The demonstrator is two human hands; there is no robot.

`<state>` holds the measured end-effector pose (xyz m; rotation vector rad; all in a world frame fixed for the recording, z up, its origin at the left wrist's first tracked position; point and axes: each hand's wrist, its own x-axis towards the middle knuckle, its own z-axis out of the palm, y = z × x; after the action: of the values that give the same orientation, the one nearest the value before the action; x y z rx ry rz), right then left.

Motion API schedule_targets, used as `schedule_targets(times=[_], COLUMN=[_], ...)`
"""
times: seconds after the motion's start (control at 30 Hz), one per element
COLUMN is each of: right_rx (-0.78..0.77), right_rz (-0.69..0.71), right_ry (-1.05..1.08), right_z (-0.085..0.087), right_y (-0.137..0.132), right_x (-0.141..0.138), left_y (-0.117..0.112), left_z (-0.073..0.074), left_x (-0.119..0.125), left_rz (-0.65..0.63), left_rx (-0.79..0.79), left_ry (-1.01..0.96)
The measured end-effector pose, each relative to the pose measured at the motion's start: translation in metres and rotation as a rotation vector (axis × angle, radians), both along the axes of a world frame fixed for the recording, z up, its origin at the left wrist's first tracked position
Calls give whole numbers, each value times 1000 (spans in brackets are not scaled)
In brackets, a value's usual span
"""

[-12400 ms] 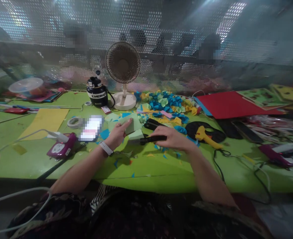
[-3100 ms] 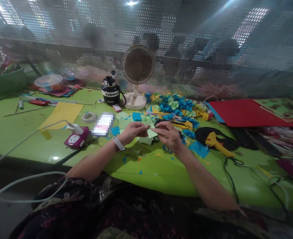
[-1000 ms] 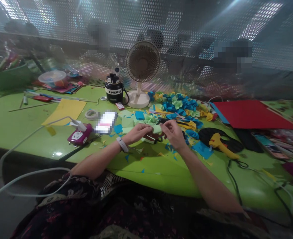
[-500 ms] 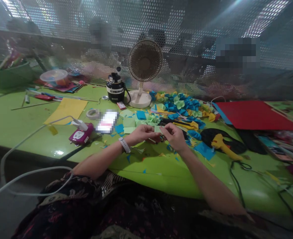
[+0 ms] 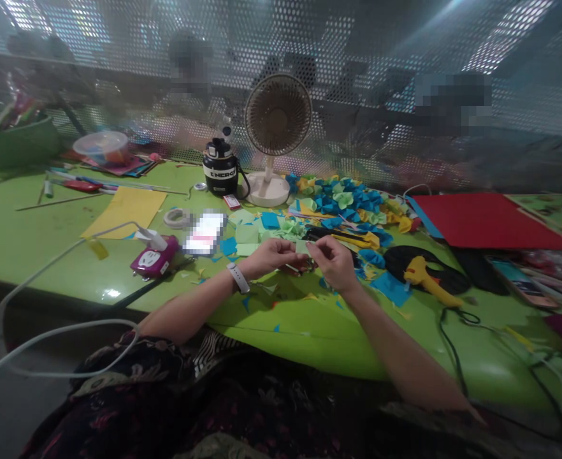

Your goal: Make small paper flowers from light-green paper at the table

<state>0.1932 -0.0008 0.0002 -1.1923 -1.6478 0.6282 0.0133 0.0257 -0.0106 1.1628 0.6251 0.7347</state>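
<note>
Both hands meet over the green table (image 5: pixel 32 248) and pinch one small folded piece of light green paper (image 5: pixel 302 247). My left hand (image 5: pixel 271 256), with a white watch on its wrist, holds the paper's left side with closed fingers. My right hand (image 5: pixel 334 262) pinches its right side. Just beyond the hands lie light green paper squares (image 5: pixel 247 234), a black stapler (image 5: pixel 326 234) and a heap of folded blue, green and yellow paper pieces (image 5: pixel 345 197). Paper scraps are scattered under my wrists.
A small fan (image 5: pixel 276 127) and a black jug (image 5: pixel 220 171) stand at the back. A yellow glue gun (image 5: pixel 424 274) with its black cord lies to the right, beside a red sheet (image 5: pixel 482 220). A magenta power strip (image 5: pixel 153 261), tape roll (image 5: pixel 176 218) and yellow sheet (image 5: pixel 125 210) lie left.
Earlier my right hand held the stapler against the green paper stack. Since then both hands took up one small green piece, and over the last second they drew closer together on it.
</note>
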Motion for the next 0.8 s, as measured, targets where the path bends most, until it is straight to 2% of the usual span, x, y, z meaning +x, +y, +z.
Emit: schedule_targets(times=[0.3, 0.8], right_rx=[-47, -57], right_rz=[23, 15], right_ry=[38, 60], right_z=[-6, -2], right_y=[4, 1], right_x=[3, 1], left_y=[1, 1], left_z=[-4, -5], left_x=[1, 2], left_rz=[9, 6], left_rx=[33, 21], left_ry=[-22, -40])
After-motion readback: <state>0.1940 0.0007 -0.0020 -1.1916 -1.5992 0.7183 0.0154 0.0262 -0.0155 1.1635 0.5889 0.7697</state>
